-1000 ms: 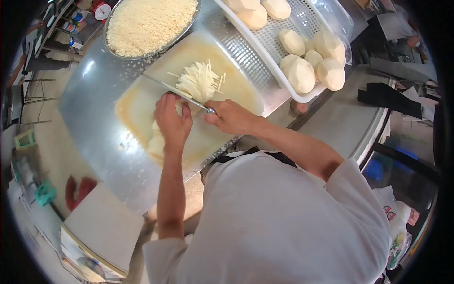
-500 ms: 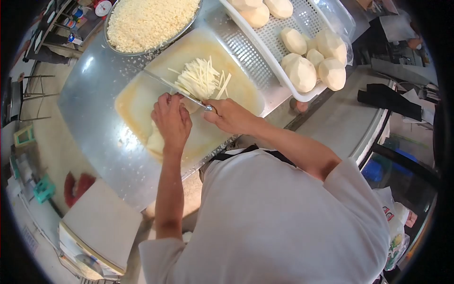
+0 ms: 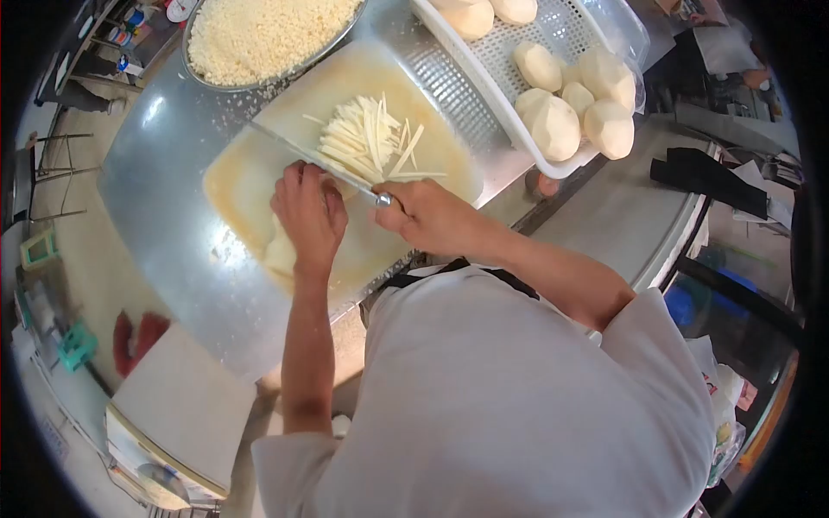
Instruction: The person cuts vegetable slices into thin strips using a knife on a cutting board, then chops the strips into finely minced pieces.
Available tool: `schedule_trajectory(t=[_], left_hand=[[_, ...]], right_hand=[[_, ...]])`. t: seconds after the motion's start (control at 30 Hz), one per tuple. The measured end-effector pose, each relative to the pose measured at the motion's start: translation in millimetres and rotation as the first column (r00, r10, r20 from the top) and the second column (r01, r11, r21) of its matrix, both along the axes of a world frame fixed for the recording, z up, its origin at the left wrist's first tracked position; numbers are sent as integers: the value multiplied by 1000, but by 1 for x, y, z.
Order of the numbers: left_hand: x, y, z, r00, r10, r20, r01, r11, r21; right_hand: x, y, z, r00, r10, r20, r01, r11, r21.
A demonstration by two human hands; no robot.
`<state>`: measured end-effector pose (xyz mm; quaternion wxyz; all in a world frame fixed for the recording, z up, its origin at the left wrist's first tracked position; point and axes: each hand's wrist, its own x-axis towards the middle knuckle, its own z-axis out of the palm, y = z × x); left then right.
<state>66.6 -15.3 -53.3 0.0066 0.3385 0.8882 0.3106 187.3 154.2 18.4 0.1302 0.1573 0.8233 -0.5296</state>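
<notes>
My right hand [image 3: 436,216] is closed on the handle of a knife [image 3: 345,175]. Its long blade points to the upper left, across the cutting board [image 3: 354,65]. With fingers curled, my left hand [image 3: 304,216] presses on a pale piece of peeled root vegetable right beside the blade; the hand hides most of this piece. More pale slices [image 3: 279,250] lie on the board by my left wrist. Beyond the blade is a loose heap of thin cut strips [image 3: 363,138], some scattered to its right.
A metal bowl of finely chopped pale bits [image 3: 272,39] stands at the table's far side. At the upper right, a white perforated basket [image 3: 484,82] holds several peeled, potato-like roots [image 3: 553,129]. Small crumbs dot the steel table [image 3: 164,198].
More strips have fallen to the right of the heap, near my right hand. Both hands keep almost the same position on the board, and the view has shifted slightly.
</notes>
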Motion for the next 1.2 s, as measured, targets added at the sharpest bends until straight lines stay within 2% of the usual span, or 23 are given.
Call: schedule_trajectory(t=[0.03, 0.17, 0.23, 0.33, 0.43, 0.53, 0.57, 0.63, 0.73, 0.83, 0.93, 1.03, 1.13, 1.2], left_hand=[[-2, 1, 2, 1000, -7, 15, 7, 1000, 1], [-4, 1, -1, 1000, -1, -9, 2, 998, 58], [-3, 3, -2, 999, 25, -21, -24, 999, 41], [-3, 2, 3, 999, 6, 34, -7, 999, 32], [-5, 2, -1, 1000, 9, 5, -9, 998, 66], [-6, 2, -5, 1000, 15, -22, -13, 995, 95], [-2, -2, -5, 1000, 10, 17, -11, 998, 63], [-5, 1, 0, 998, 13, 66, -14, 1000, 22], [-8, 0, -2, 999, -17, 48, 14, 997, 79], [-4, 0, -7, 999, 34, -17, -32, 992, 123], [-5, 0, 2, 997, 15, 77, -19, 998, 52], [-9, 0, 0, 997, -15, 73, 6, 993, 117], [-3, 3, 3, 998, 58, 11, -59, 993, 102], [-3, 1, 1, 997, 18, 75, -25, 995, 98]], right_hand=[[-5, 3, 3, 999, 10, 50, -10, 1000, -4], [-9, 5, -9, 999, 27, 23, -27, 1000, -9], [-4, 1, 10, 1000, 23, 17, -23, 1000, -15], [-9, 0, 10, 997, -24, 76, 26, 1000, -17], [-14, -1, 2, 996, -55, 71, 56, 998, -7], [-9, -1, 29, 994, 7, 106, 0, 998, -63], [-6, -4, 21, 995, 1, 104, 5, 999, -50], [-7, -2, -7, 997, -2, 71, 2, 1000, -1], [-8, -3, -15, 998, -21, -58, 24, 999, 49], [-4, -6, 29, 995, -18, 93, 22, 999, -48], [-5, -7, -18, 1000, -21, 24, 21, 1000, 20], [-6, -4, -8, 1000, 11, -10, -11, 1000, 0], [-2, -11, 19, 999, 1, 40, 0, 1000, -14], [-1, -8, -15, 1000, 17, -12, -17, 1000, 22]])
